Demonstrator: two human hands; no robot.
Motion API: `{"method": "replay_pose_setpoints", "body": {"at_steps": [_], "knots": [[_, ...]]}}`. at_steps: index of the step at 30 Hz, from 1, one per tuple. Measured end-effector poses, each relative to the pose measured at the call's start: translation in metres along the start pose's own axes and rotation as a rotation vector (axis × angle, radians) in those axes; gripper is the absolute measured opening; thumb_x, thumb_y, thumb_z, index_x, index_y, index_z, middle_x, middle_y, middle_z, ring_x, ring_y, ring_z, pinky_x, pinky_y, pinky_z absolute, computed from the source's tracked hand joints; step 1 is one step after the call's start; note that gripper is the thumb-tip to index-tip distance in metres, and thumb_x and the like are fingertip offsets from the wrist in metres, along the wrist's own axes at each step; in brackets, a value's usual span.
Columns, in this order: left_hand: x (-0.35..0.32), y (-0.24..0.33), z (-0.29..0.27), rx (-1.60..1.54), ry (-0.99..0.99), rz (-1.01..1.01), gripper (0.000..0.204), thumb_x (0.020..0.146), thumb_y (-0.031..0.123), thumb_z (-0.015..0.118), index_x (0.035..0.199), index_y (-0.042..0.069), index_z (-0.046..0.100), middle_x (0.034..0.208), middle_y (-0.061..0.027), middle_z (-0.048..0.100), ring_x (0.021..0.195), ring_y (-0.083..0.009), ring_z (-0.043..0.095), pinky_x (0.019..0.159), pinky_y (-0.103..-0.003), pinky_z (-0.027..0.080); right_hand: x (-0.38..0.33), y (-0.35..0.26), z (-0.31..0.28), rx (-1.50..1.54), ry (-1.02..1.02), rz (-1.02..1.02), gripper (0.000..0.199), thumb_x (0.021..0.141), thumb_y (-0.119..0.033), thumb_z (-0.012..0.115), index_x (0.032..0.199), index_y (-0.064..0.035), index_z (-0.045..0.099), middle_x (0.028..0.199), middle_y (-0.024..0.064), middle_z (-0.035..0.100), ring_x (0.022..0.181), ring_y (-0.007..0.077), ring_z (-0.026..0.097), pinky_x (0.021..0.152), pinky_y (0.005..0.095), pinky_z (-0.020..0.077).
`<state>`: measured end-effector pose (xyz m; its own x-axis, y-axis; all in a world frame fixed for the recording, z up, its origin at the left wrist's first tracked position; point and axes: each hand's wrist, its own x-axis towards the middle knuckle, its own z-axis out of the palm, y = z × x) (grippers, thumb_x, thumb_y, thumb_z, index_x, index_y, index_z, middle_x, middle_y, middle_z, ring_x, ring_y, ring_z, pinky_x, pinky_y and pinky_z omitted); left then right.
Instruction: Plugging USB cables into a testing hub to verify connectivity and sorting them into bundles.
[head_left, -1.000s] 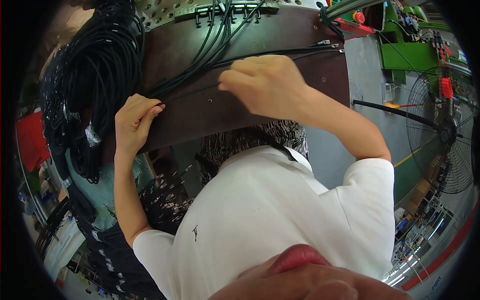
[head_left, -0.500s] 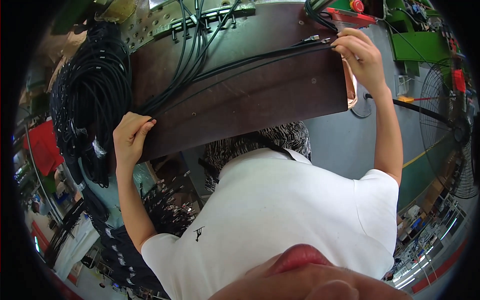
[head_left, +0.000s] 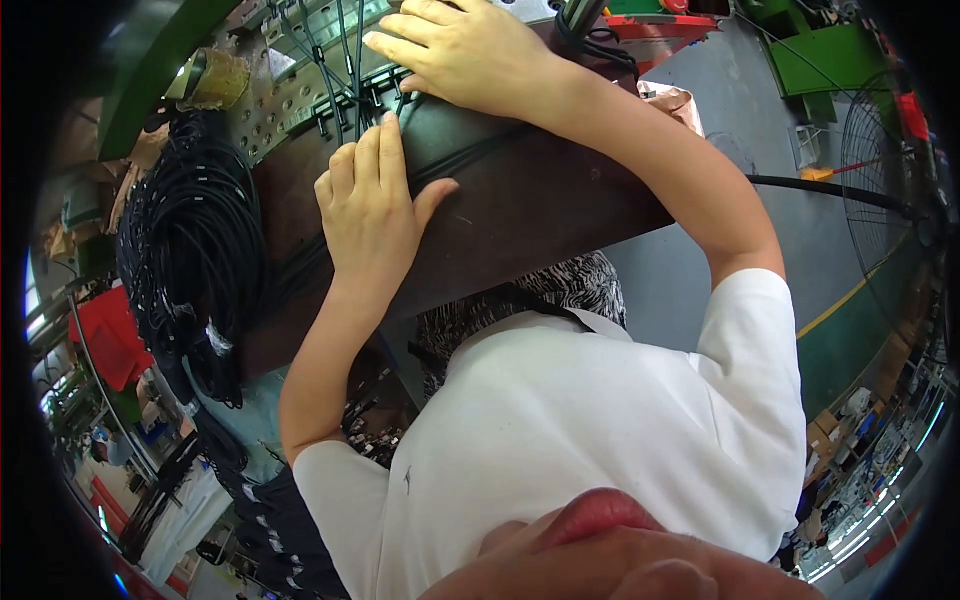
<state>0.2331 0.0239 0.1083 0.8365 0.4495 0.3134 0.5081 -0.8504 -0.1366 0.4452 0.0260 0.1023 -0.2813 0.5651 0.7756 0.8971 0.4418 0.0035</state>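
Note:
My left hand (head_left: 372,205) is open over the brown tabletop (head_left: 560,205), its fingers stretched toward the far edge and its thumb apart. Beyond it my right hand (head_left: 455,52) reaches across to the left, open, with fingers spread near a strip of metal pegs (head_left: 322,125). Black cables (head_left: 345,60) hang down over this strip, close to both sets of fingertips. More black cables (head_left: 475,150) lie along the tabletop, running behind my left hand and under my right forearm. Part of the cables under my hands is hidden.
A thick heap of coiled black cables (head_left: 195,210) hangs at the table's left end. Behind the table is a perforated metal plate (head_left: 262,125), with a roll of yellowish tape (head_left: 222,80) on the left. A floor fan (head_left: 880,180) stands at the right.
Both hands have let go of the thin cable stretched between them. My right hand has swung far left to the pegs, and my left has moved up and right.

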Motion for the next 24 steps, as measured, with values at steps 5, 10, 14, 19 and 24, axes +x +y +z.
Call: {"method": "replay_pose_setpoints", "body": {"at_steps": [5,10,14,19,24], "knots": [[-0.006,-0.008,0.013,-0.074,0.082,0.102,0.036,0.088,0.030,0.064,0.113,0.005,0.062,0.088,-0.0012,0.058,0.084,-0.0185,0.054,0.076,-0.034,0.038,-0.021,-0.011,-0.011,-0.364,-0.180,0.047,0.040,0.083,-0.046,0.064,0.110,-0.0179,0.063,0.069,-0.0037,0.056,0.074,0.0119,0.060,0.066,0.0260,0.0446],[0.005,-0.013,0.015,-0.109,0.079,0.229,0.013,0.080,0.016,0.064,0.076,0.010,0.053,0.072,-0.0032,0.047,0.075,-0.0189,0.049,0.066,-0.032,0.039,-0.035,-0.027,-0.063,-0.150,-0.381,0.294,0.027,0.090,-0.036,0.061,0.075,-0.0128,0.061,0.068,0.0008,0.058,0.053,0.0196,0.060,0.044,0.0326,0.0454],[0.024,-0.016,0.007,-0.198,-0.036,0.280,0.012,0.072,0.010,0.064,0.069,0.008,0.052,0.068,-0.0060,0.052,0.072,-0.0221,0.052,0.063,-0.033,0.044,-0.011,-0.001,-0.049,-0.015,-0.443,0.392,0.030,0.090,-0.037,0.061,0.086,-0.0081,0.064,0.076,0.0047,0.063,0.068,0.0255,0.065,0.057,0.0363,0.0517],[0.025,0.002,-0.026,-0.907,-0.570,-0.047,0.025,0.079,0.020,0.065,0.091,-0.002,0.061,0.079,-0.0202,0.066,0.077,-0.0375,0.065,0.071,-0.045,0.051,0.008,-0.005,0.011,0.249,-0.772,0.249,0.054,0.084,-0.035,0.069,0.124,-0.0063,0.046,0.113,0.0169,0.052,0.108,0.0341,0.055,0.087,0.0410,0.0483],[0.034,0.058,-0.026,-0.966,-0.719,0.332,0.024,0.087,0.022,0.064,0.098,0.001,0.065,0.076,-0.0208,0.066,0.077,-0.0395,0.064,0.069,-0.046,0.050,0.008,-0.004,0.011,0.193,-0.698,0.182,0.046,0.080,-0.028,0.074,0.108,0.0000,0.052,0.105,0.0155,0.057,0.103,0.0326,0.058,0.086,0.0407,0.0505]]}}
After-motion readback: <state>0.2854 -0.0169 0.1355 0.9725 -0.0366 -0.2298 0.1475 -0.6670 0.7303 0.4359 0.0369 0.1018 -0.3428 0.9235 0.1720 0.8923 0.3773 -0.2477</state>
